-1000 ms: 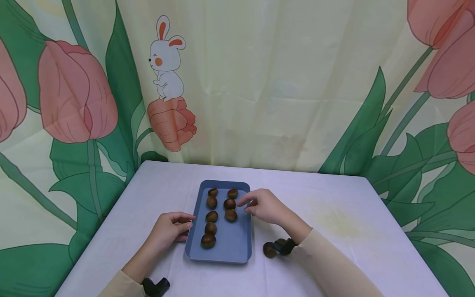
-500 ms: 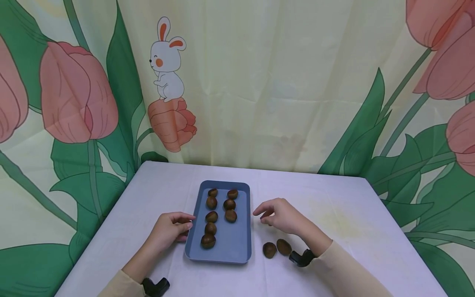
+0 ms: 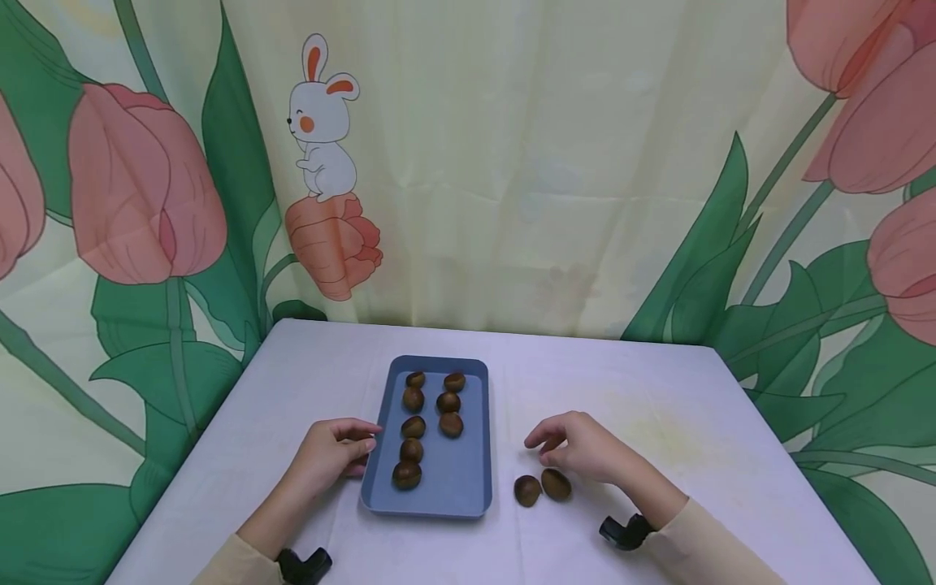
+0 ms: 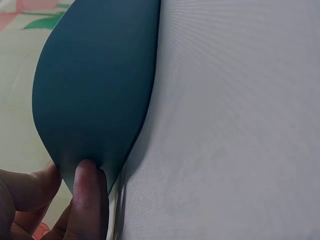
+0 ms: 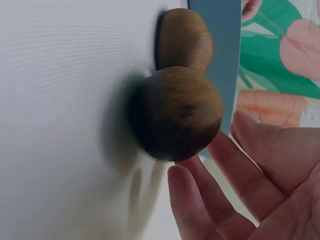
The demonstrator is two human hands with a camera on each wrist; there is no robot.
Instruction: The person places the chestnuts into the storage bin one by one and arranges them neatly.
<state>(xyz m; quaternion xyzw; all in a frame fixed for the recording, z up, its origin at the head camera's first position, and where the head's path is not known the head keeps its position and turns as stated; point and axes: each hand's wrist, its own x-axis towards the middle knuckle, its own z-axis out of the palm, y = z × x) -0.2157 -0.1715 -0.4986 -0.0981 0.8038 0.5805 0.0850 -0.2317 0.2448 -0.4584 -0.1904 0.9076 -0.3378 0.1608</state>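
In the head view a blue-grey tray holds two lines of brown chestnuts, the left line longer. My left hand holds the tray's left edge; the left wrist view shows the fingertips on the tray's outer wall and rim. Two loose chestnuts lie on the cloth right of the tray, a rounder one and a longer one. My right hand hovers just behind them, holding nothing. In the right wrist view its bent fingers and thumb stand by the nearer chestnut; contact is unclear.
A white cloth covers the table. Behind it hangs a curtain printed with tulips and a rabbit. Black wrist cameras sit at both cuffs, the right one close to the table surface.
My right hand has drawn back from beside the right line in the tray, moving right and nearer, to the loose chestnuts. My left hand stays at the tray edge.
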